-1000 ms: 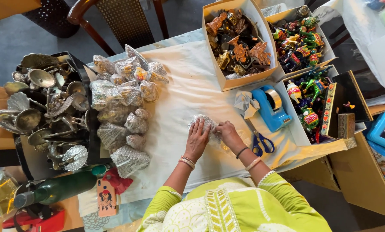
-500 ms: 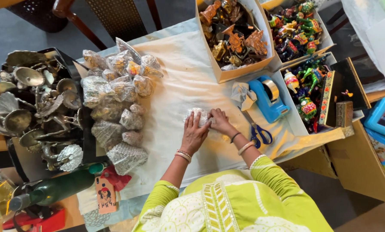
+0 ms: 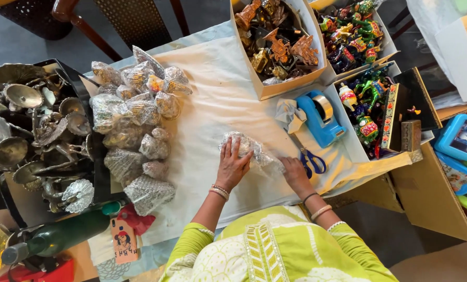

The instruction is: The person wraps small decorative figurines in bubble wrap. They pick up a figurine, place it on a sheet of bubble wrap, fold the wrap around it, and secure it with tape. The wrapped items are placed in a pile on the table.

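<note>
Your hands have parted: left hand (image 3: pixel 232 166) now presses flat on the plastic-wrapped bundle (image 3: pixel 245 146), right hand (image 3: pixel 294 175) open at its trailing edge. Blue-handled scissors (image 3: pixel 310 159) sit just beside your right, tape dispenser (image 3: pixel 320 117) beyond, wrapped pile (image 3: pixel 134 125) well left.

Left hand (image 3: pixel 233 166) pressed flat, right hand (image 3: pixel 294 172) lowered, fingers (image 3: pixel 284 163) extended.
</note>
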